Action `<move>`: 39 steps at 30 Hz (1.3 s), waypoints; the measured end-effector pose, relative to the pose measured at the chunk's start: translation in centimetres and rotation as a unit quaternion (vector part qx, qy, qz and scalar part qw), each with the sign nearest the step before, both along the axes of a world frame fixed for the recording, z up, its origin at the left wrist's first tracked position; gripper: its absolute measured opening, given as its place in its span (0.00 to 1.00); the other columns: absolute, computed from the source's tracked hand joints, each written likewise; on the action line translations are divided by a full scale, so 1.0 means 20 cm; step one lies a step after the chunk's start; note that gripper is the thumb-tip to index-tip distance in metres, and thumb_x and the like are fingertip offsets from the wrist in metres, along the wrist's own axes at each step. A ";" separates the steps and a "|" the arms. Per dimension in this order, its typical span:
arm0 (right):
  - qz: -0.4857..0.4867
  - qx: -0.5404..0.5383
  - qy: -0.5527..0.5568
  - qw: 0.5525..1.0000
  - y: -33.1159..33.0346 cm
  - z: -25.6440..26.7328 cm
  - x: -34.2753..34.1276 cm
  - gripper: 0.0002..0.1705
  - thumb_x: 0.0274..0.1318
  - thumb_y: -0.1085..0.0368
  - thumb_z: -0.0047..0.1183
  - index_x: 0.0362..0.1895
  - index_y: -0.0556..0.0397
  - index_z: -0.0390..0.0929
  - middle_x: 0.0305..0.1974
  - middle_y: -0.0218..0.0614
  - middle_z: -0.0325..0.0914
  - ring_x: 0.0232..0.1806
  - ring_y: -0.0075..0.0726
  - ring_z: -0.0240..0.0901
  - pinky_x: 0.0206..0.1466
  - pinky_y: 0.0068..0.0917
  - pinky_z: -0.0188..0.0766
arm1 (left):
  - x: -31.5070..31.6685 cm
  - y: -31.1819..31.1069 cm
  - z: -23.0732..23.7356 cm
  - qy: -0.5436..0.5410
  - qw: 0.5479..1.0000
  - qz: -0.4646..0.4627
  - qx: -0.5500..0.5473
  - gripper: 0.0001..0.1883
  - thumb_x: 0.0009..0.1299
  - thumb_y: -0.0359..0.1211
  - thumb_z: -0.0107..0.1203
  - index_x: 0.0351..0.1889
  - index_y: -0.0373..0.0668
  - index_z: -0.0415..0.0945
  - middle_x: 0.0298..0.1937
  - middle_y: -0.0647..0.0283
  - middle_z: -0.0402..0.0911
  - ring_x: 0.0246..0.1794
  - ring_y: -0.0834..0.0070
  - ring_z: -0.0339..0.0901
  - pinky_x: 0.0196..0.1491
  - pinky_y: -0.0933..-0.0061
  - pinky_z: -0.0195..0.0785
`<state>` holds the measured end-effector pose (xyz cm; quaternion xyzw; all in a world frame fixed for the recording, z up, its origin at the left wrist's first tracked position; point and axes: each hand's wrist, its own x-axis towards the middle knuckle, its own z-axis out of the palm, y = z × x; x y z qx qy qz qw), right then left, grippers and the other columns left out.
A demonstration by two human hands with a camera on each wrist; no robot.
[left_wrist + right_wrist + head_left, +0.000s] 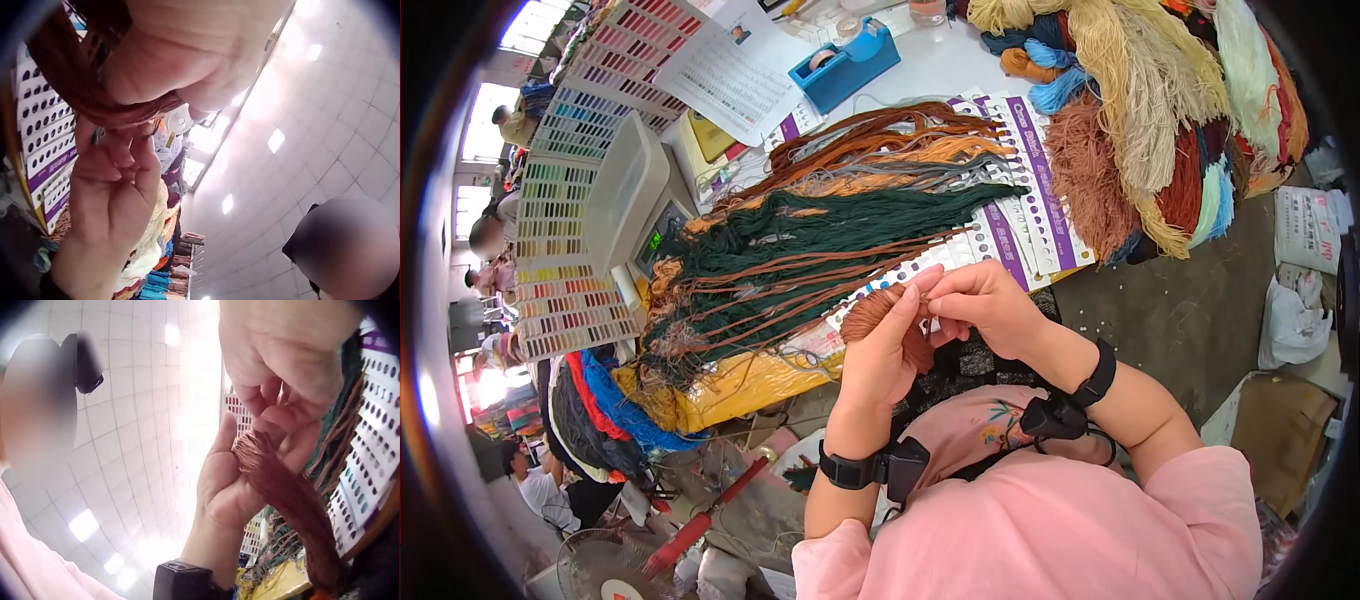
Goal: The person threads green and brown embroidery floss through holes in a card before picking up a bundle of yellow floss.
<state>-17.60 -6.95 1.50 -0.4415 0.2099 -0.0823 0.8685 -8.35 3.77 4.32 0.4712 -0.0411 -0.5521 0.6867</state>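
Observation:
A bundle of reddish-brown thread (868, 314) is gripped in my left hand (878, 350), its strands wrapping around the thumb side. My right hand (992, 308) meets it at the bundle's end, thumb and fingers pinching strands there. From the right wrist, the looped end of the brown thread (251, 452) shows between the left palm and the right fingertips. The bundle's length hangs down past the left fingers. Dark green thread (820, 235) and thin brown strands (800, 275) lie on the table just beyond both hands.
White punched cards with purple bands (1035, 175) lie under the threads. A blue tape dispenser (845, 65), a scale (635, 200) and color charts (560, 200) stand farther back. Large yarn hanks (1140, 100) pile at the right. Yellow sheeting (745, 390) covers the near table edge.

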 end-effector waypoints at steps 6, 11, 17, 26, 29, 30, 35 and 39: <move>-0.023 0.019 -0.013 0.999 0.01 0.01 -0.01 0.06 0.46 0.71 0.47 0.26 0.61 0.76 0.24 0.36 0.73 0.17 0.19 0.63 0.18 0.15 0.60 | 0.00 0.02 -0.03 0.082 0.995 0.022 -0.045 0.16 0.69 0.36 0.39 0.46 0.34 0.69 0.51 0.52 0.68 0.44 0.67 0.70 0.42 0.62 0.69; -0.070 0.117 -0.105 0.985 0.00 -0.03 -0.06 0.05 0.46 0.75 0.45 0.28 0.59 0.74 0.39 0.38 0.70 0.21 0.20 0.63 0.19 0.15 0.62 | 0.08 0.12 -0.13 0.164 0.983 0.047 -0.068 0.09 0.68 0.34 0.42 0.33 0.38 0.69 0.38 0.61 0.73 0.29 0.80 0.71 0.29 0.74 0.70; -0.297 -0.031 -0.268 0.916 -0.89 0.30 -0.69 0.11 0.54 0.68 0.35 0.27 0.59 0.69 0.29 0.42 0.70 0.38 0.37 0.67 0.48 0.36 0.63 | 0.79 0.89 -0.32 0.332 0.847 0.351 -0.221 0.05 0.64 0.26 0.37 0.30 0.40 0.65 0.16 0.72 0.63 0.10 0.86 0.58 0.13 0.87 0.53; -0.256 -0.339 0.017 0.905 -0.69 0.03 -0.28 0.01 0.39 0.74 0.53 0.23 0.57 0.76 0.23 0.27 0.75 0.26 0.21 0.69 0.32 0.20 0.65 | 0.20 -0.18 -0.17 0.077 0.996 -0.018 0.047 0.15 0.66 0.28 0.42 0.49 0.30 0.63 0.41 0.59 0.73 0.20 0.93 0.63 0.18 0.94 0.55; -0.228 -0.404 0.146 0.874 -0.57 -0.28 -0.17 0.03 0.39 0.71 0.54 0.20 0.59 0.75 0.21 0.29 0.72 0.23 0.21 0.66 0.27 0.20 0.63 | 0.00 -0.46 -0.29 -0.005 0.988 -0.098 0.116 0.12 0.64 0.26 0.44 0.44 0.31 0.66 0.40 0.56 0.74 0.25 0.78 0.69 0.26 0.84 0.64; -0.242 -0.443 0.157 0.849 -0.56 -0.35 -0.15 0.04 0.38 0.71 0.54 0.20 0.59 0.75 0.21 0.30 0.71 0.22 0.23 0.66 0.27 0.20 0.63 | -0.06 -0.53 -0.30 -0.013 0.985 -0.087 0.151 0.09 0.64 0.27 0.45 0.40 0.31 0.67 0.36 0.58 0.74 0.24 0.79 0.68 0.25 0.84 0.63; -0.242 -0.573 0.184 0.761 -0.50 -0.39 -0.14 0.06 0.32 0.66 0.54 0.16 0.53 0.71 0.21 0.37 0.68 0.27 0.44 0.66 0.31 0.36 0.63 | -0.08 -0.64 -0.47 -0.125 0.960 -0.168 0.187 0.07 0.64 0.30 0.48 0.30 0.35 0.69 0.22 0.66 0.71 0.16 0.82 0.65 0.19 0.84 0.59; -0.241 -0.581 0.185 0.755 -0.56 -0.40 -0.15 0.05 0.34 0.68 0.52 0.16 0.53 0.70 0.21 0.37 0.67 0.30 0.45 0.66 0.33 0.37 0.62 | -0.07 -0.54 -0.39 -0.210 0.932 -0.202 0.217 0.07 0.63 0.32 0.48 0.27 0.38 0.70 0.17 0.69 0.69 0.13 0.84 0.63 0.18 0.85 0.58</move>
